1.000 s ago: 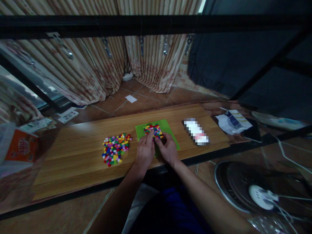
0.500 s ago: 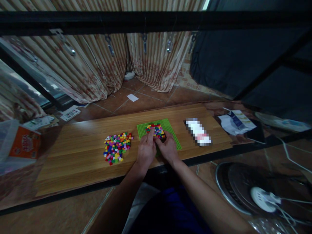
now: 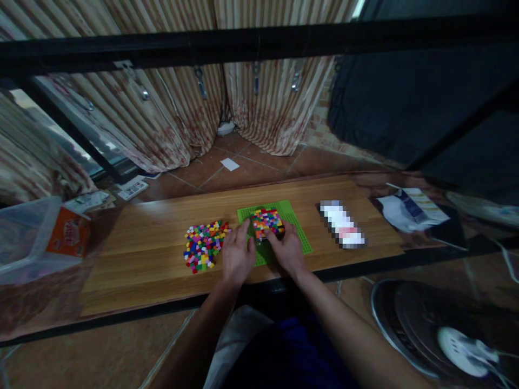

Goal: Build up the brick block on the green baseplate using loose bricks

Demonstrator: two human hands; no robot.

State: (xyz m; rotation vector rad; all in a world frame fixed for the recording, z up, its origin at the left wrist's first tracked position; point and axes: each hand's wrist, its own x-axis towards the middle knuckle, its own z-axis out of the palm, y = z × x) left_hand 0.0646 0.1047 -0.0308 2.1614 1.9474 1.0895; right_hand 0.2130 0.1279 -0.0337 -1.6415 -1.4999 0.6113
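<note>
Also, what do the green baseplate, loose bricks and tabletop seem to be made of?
Green baseplate: probably plastic, matt-looking; even colour and a regular studded grid suggest it.
Loose bricks: probably hard plastic, smooth; bright solid colours and crisp edges.
Tabletop: wood or wood-look laminate, softly shiny; grain lines show, but which it is stays open.

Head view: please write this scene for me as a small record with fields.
Block cluster: multicoloured, over the green baseplate
Left hand: near the cluster's left side, thumb apart from fingers
Right hand: at the cluster's right and near edges, grip unclear
Loose blocks: spread left of the baseplate, on the wooden board
</note>
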